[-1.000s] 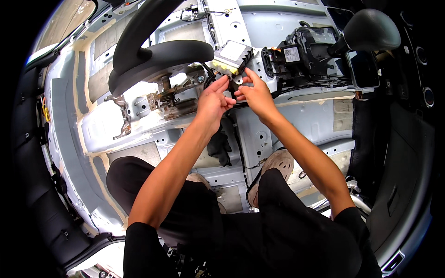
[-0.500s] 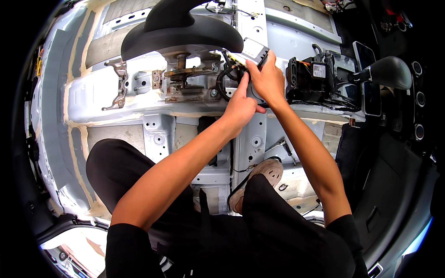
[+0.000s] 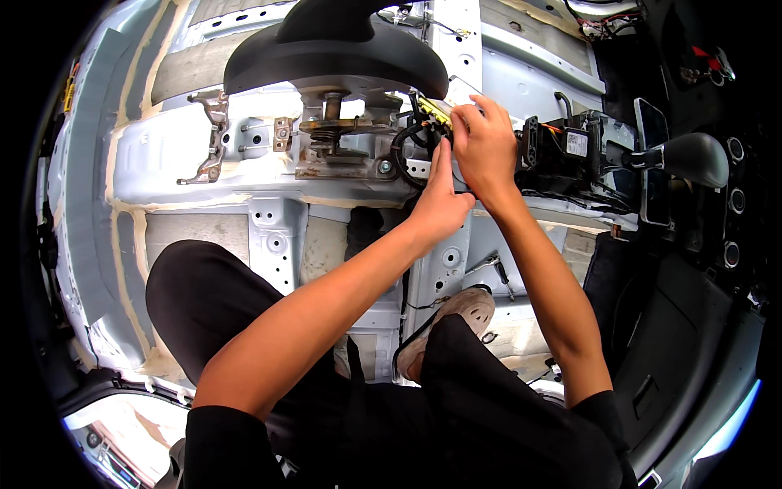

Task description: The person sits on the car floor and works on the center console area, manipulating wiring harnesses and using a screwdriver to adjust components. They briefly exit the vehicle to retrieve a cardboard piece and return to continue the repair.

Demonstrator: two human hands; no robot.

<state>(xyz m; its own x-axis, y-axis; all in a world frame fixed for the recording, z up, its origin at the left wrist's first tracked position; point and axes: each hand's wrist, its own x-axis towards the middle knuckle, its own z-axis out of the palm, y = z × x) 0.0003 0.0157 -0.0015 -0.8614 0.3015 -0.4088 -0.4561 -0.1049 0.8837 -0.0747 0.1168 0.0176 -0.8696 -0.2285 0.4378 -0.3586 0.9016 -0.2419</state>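
My right hand (image 3: 487, 153) is bent round a control module (image 3: 435, 111) with a yellow edge, its thumb and fingers closed at the connector side. Most of the module's body is hidden behind that hand. Just below, my left hand (image 3: 441, 208) reaches up with straight fingers and the thumb held apart; its fingertips meet the wiring at the module's underside, partly covered by the right hand. A looped black wiring harness (image 3: 398, 155) runs beside the module on the left.
A black handbrake-style cover (image 3: 334, 61) arches over a rusty bracket (image 3: 326, 134) to the left. To the right are a black box with a label (image 3: 577, 144) and a gear lever (image 3: 692, 160). A ratchet-like tool (image 3: 503, 273) lies on the metal floor near my shoe (image 3: 464, 314).
My right hand has turned and its fingers have curled nearer the yellow edge, hiding the module's pale labelled face. The left hand has shifted slightly right. The whole view has moved a little.
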